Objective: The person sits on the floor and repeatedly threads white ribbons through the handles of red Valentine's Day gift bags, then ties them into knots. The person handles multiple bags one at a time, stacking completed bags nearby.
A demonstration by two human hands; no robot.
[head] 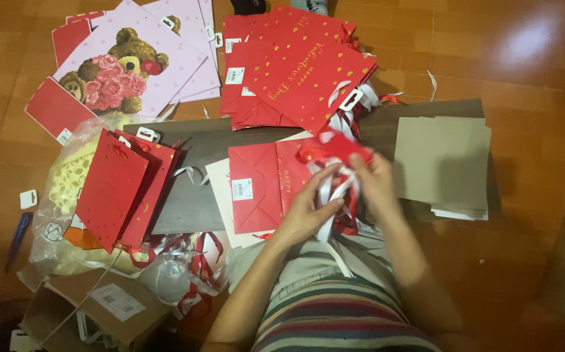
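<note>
Over the dark worktop (pixel 191 195), both hands meet at the white ribbon handle (pixel 329 195) of a flat red gift bag (pixel 260 186). Left hand (pixel 305 212) pinches the ribbon from below, right hand (pixel 374 182) pinches it just beside; the bag stretches away to the left.

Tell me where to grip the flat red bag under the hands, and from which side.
Grip the red bag by its left edge, coming from the left. It lies flat; that edge overhangs the board, and the left hand and right hand cover its ribbon end.
</note>
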